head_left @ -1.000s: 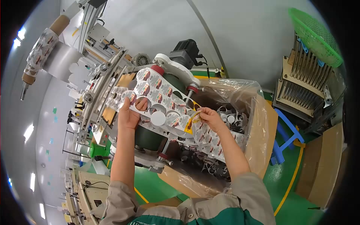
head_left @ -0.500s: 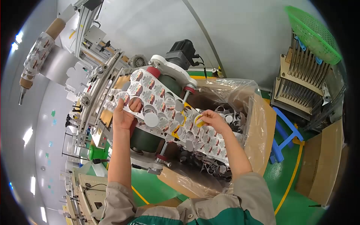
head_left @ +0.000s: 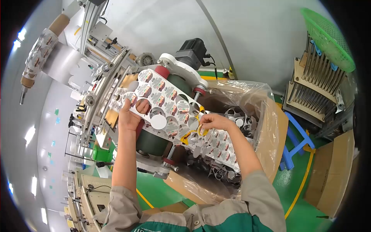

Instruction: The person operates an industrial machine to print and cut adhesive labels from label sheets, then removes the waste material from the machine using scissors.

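Note:
A long web of printed label sheet, with round labels and several punched-out holes, drapes over a machine's rollers. Thumb on top and fingers underneath, my left hand grips its left edge; some fingers show through a hole. A white disc lies on the sheet near that hand. At the sheet's right side, my right hand pinches a curled, ring-like piece of yellow tape. More yellow shows across the sheet beside it. Past my right hand, the web hangs on as crumpled perforated label waste.
A plastic-lined cardboard box full of label scraps stands below and right. Dark green rollers and a black motor lie under and behind the sheet. A rack, a green basket and a blue frame are at right.
My right hand has drawn slightly left with the yellow tape, and the sheet beside it is more bunched and folded. My left hand keeps its hold. The view has shifted slightly.

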Motion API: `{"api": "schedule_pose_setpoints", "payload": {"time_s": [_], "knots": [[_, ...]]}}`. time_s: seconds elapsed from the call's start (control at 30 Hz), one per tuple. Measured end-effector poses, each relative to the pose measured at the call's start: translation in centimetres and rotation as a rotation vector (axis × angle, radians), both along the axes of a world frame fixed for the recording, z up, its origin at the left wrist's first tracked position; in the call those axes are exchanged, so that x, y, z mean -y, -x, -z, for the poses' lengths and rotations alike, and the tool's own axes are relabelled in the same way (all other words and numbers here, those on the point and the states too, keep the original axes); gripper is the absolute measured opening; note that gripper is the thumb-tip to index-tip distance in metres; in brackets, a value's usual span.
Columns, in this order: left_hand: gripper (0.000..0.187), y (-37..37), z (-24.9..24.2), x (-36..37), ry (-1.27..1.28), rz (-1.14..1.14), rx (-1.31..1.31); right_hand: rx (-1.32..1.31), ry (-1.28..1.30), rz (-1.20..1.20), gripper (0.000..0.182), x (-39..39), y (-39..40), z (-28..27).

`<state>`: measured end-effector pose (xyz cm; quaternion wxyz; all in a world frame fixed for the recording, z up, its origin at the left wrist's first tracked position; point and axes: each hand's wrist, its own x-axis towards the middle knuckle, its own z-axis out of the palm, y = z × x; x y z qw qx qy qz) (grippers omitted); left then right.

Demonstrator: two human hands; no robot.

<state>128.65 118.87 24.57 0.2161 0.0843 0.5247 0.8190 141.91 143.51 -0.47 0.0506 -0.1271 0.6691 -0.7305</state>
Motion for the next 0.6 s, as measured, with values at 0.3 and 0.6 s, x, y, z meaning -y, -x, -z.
{"api": "schedule_pose_setpoints", "payload": {"time_s": [0.3, 0.6], "knots": [[0.043, 0.3, 0.6, -0.6, 0.090, -0.104, 0.057, 0.075, 0.156, 0.020, 0.018, -1.7, -2.6, -1.8], [0.040, 1.0, 1.6, -0.6, 0.001, -0.019, 0.077, -0.056, 0.353, 0.167, 0.013, -1.4, -3.4, 2.6]]}}
